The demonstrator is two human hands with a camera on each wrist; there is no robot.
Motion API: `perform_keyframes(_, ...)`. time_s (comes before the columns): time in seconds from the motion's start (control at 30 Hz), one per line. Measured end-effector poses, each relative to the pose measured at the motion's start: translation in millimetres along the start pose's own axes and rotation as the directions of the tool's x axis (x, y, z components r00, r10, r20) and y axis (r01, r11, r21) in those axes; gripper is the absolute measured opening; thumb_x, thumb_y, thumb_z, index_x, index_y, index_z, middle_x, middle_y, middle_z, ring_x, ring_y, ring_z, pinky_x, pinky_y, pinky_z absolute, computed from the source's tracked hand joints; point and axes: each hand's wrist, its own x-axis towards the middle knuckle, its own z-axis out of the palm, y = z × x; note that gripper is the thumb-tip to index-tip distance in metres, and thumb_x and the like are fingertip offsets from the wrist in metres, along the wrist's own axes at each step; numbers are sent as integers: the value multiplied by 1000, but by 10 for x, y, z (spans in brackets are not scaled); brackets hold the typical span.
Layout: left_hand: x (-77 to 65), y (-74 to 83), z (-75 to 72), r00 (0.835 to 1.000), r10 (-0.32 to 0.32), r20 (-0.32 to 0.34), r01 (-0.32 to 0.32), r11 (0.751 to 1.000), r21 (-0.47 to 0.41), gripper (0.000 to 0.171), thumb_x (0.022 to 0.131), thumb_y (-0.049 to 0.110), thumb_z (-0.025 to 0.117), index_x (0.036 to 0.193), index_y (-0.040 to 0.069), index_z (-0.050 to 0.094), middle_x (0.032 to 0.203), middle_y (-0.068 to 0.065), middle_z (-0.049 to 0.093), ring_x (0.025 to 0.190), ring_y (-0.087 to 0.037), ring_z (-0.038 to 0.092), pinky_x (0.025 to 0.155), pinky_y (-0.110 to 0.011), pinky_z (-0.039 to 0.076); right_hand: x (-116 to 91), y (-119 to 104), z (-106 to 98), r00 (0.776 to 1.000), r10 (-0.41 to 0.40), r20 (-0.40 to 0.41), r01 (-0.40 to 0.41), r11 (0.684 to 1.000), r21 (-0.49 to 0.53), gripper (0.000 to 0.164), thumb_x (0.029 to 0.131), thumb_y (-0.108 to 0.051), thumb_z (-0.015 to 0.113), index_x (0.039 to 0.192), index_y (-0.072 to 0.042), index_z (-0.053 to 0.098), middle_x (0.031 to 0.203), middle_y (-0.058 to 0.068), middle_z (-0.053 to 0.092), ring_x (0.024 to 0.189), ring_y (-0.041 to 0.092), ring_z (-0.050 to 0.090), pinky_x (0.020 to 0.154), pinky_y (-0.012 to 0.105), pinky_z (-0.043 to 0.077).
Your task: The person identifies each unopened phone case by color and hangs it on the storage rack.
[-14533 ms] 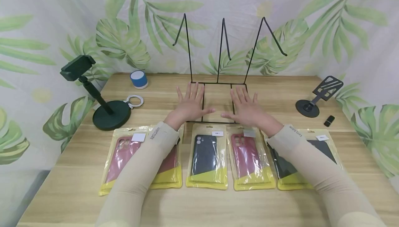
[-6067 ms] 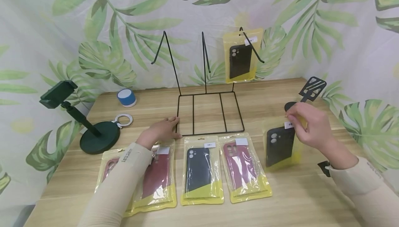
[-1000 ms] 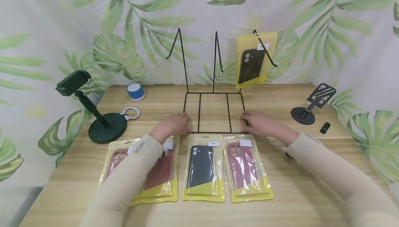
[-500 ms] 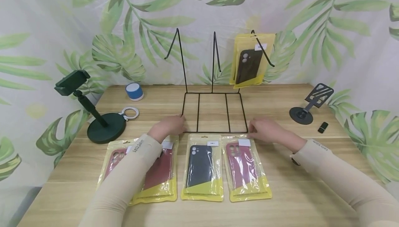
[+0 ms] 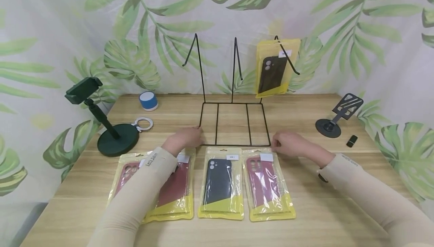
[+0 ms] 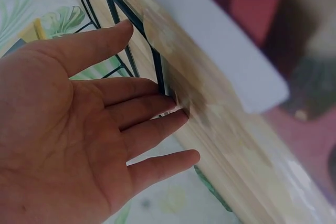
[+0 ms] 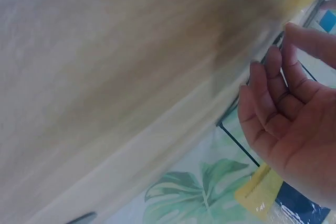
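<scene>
A black wire rack (image 5: 217, 124) with three upright hooks stands on the wooden table. Black phone cases in yellow bags (image 5: 272, 75) hang from its right hook. My left hand (image 5: 185, 138) rests at the rack's left side; in the left wrist view its fingertips (image 6: 167, 102) touch the wire, fingers loosely extended. Near the rack's front right corner is my right hand (image 5: 289, 144), fingers loosely bent with nothing seen in them. In front lie a bagged black case (image 5: 218, 183), a bagged red case (image 5: 263, 183), and more bagged red cases (image 5: 173, 186) partly under the left sleeve.
To the left stand a green phone stand (image 5: 118, 137), a white coiled cable (image 5: 144, 123) and a blue-and-white cylinder (image 5: 148, 101). On the right are a black folding stand (image 5: 329, 127) and a small black stick (image 5: 352, 140). A leaf-patterned cloth hangs behind.
The black cases that lay at the right of the row now hang on the right hook. Over the last second my right hand slid from the rack's side toward its front corner; the left stayed put.
</scene>
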Motion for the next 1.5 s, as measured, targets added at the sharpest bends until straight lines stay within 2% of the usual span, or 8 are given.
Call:
perform_keyframes(0.33, -82, -25, -24, 1000, 26, -17, -27, 998, -62, 72, 98, 40, 59, 150, -5, 36, 158, -24, 32, 144, -41, 36, 118, -51, 32, -176, -84, -257, 989, -3, -145, 11, 998, 56, 7, 96, -14, 62, 93, -9, 64, 80, 0, 64, 70, 12, 56, 61, 30, 48)
perform_keyframes(0.53, -88, -29, -7, 999, 21, -28, -22, 999, -37, 68, 98, 37, 61, 149, -3, 39, 158, -22, 33, 144, -39, 37, 118, -50, 32, -384, -295, -507, 948, -28, -316, 27, 1000, -7, 8, 100, -15, 58, 99, -7, 59, 77, 1, 63, 62, 11, 52, 57, 31, 45)
perform_keyframes(0.67, -77, -41, 5, 999, 18, -34, -19, 999, -27, 68, 97, 38, 62, 149, -2, 41, 158, -21, 35, 143, -38, 39, 117, -49, 34, -498, -441, -613, 885, -112, -452, 94, 994, -63, 5, 97, -12, 61, 96, -10, 56, 72, -3, 60, 57, 8, 47, 54, 28, 40)
perform_keyframes(0.9, -25, -89, 60, 998, 25, -58, -26, 1000, -7, 70, 96, 41, 62, 148, 0, 42, 157, -19, 37, 141, -37, 42, 116, -47, 36, -580, -570, -705, 737, -313, -599, 250, 950, -189, 12, 91, -4, 66, 93, -9, 55, 69, -5, 59, 53, 1, 41, 47, 20, 35)
perform_keyframes(0.97, -15, -96, 70, 998, 26, -61, -27, 1000, -8, 69, 96, 41, 63, 147, 0, 44, 157, -19, 38, 140, -37, 44, 116, -47, 37, -581, -593, -730, 707, -352, -614, 281, 936, -212, 8, 98, -13, 60, 94, -8, 56, 69, -4, 59, 51, 1, 41, 46, 20, 34)
perform_keyframes(1.2, -7, -92, 72, 997, 38, -73, -38, 999, -8, 59, 95, 40, 65, 139, 2, 53, 149, -18, 49, 132, -35, 53, 111, -47, 43, -479, -716, -890, 566, -476, -673, 341, 879, -334, 46, 108, -42, 30, 93, -6, 55, 65, -1, 59, 50, 8, 52, 40, 21, 29)
perform_keyframes(1.3, -16, -87, 65, 997, 32, -75, -33, 999, -13, 60, 95, 40, 65, 139, 2, 53, 148, -17, 52, 131, -35, 54, 111, -46, 43, -368, -825, -989, 537, -496, -683, 330, 868, -371, 44, 108, -38, 33, 93, -4, 55, 67, 4, 64, 51, 13, 58, 39, 23, 31)
perform_keyframes(1.5, -34, -84, 47, 997, 22, -70, -23, 1000, -15, 60, 95, 38, 65, 141, 1, 52, 149, -17, 50, 133, -35, 53, 112, -45, 42, -97, -1119, -1200, 525, -492, -695, 324, 870, -372, 13, 98, -14, 56, 95, -2, 55, 69, 8, 67, 43, 13, 48, 38, 23, 27)
